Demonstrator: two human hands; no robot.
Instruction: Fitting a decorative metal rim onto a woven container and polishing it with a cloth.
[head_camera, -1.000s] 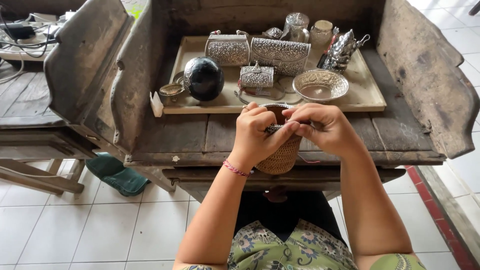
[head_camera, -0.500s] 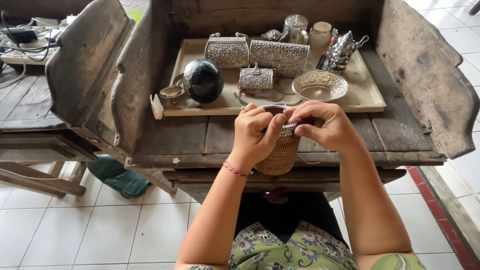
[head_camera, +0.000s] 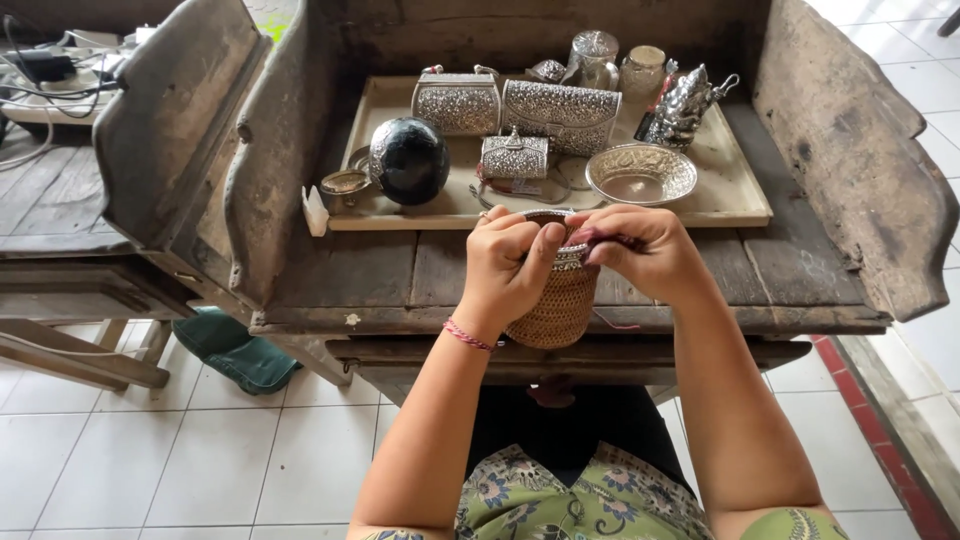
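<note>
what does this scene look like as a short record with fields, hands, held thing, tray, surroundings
left hand: grips the rim of the small woven tan basket pouch
right hand: pinches the pouch's silver top edge, with a thin reddish thread trailing below
surface: worn dark wooden workbench
tray: flat beige tray holding embossed silver clutch boxes, a silver bowl and a glossy black round ball
wrist: pink braided bracelet on the left
floor: white tiles

A single head-worn camera looks steeply down and forward from above the person's lap, close over the fingers (head_camera: 520, 235). Beyond the fingers lies the wooden bench (head_camera: 350, 270); below them, the tiled floor (head_camera: 180, 450). No second view shares the scene.
</note>
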